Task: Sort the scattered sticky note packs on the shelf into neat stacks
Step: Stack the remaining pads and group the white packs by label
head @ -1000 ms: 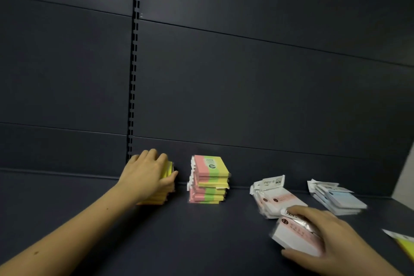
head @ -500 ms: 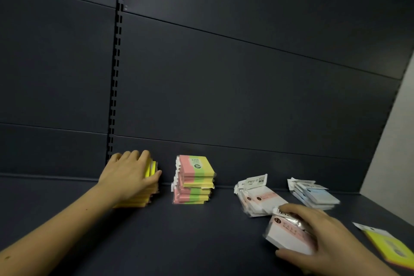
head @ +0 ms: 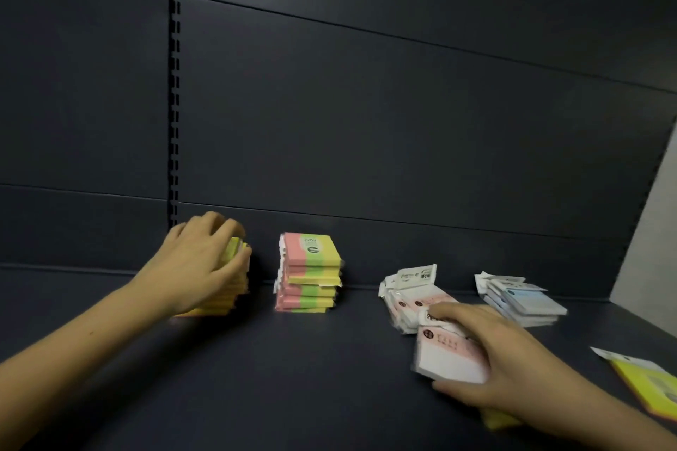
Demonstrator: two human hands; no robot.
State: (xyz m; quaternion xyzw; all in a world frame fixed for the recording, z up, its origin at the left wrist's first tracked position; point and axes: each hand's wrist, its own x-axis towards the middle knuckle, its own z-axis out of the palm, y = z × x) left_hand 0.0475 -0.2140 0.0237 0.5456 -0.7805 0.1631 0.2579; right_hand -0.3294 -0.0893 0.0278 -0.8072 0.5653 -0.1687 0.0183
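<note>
Pink-white pack point(head: 448, 359) clamped in right grip point(head: 502, 359) | yellow stack point(head: 223, 298) clasped under left grip point(head: 199, 260)

Bare forearms; no sleeves or jewellery

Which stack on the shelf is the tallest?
The pink, green and yellow striped stack, second from the left, is tallest. The white-and-pink stack and the blue stack to its right sit much lower.
</note>
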